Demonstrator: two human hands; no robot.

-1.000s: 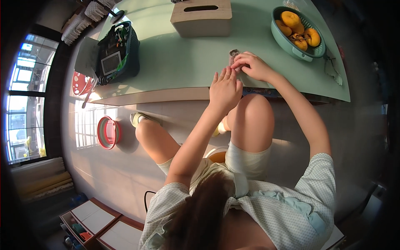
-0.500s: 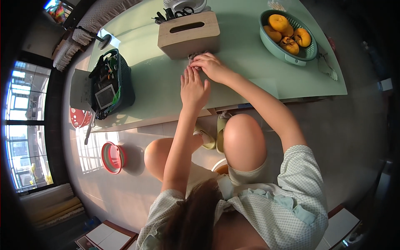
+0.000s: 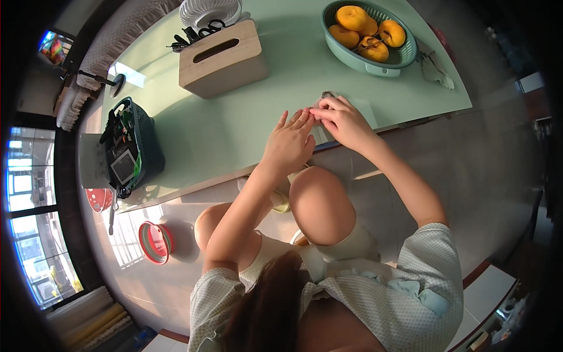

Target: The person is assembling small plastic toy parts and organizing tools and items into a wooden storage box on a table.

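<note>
My right hand [image 3: 347,122] is closed, palm down, over a small crumpled grey cloth [image 3: 327,95] near the front edge of the pale green table [image 3: 234,132]. Only a bit of the cloth shows past the fingers, so its full shape is hidden. My left hand [image 3: 288,145] lies open beside it, fingers stretched out flat, its fingertips meeting those of my right hand. A pale flat sheet [image 3: 366,110] lies just right of the right hand. Farther back and left stands a tissue box [image 3: 223,58] with a wooden slotted lid.
A green basket [image 3: 375,69] of orange fruit stands at the back right. On the left is a dark basket [image 3: 151,146] packed with electronic parts. A white fan [image 3: 210,13] and black scissors [image 3: 212,27] are behind the tissue box. A red-rimmed basin [image 3: 155,242] sits on the floor.
Both hands have moved right and nearer the table's front edge, away from the tissue box, with the grey cloth under the right hand. The view has shifted too.
</note>
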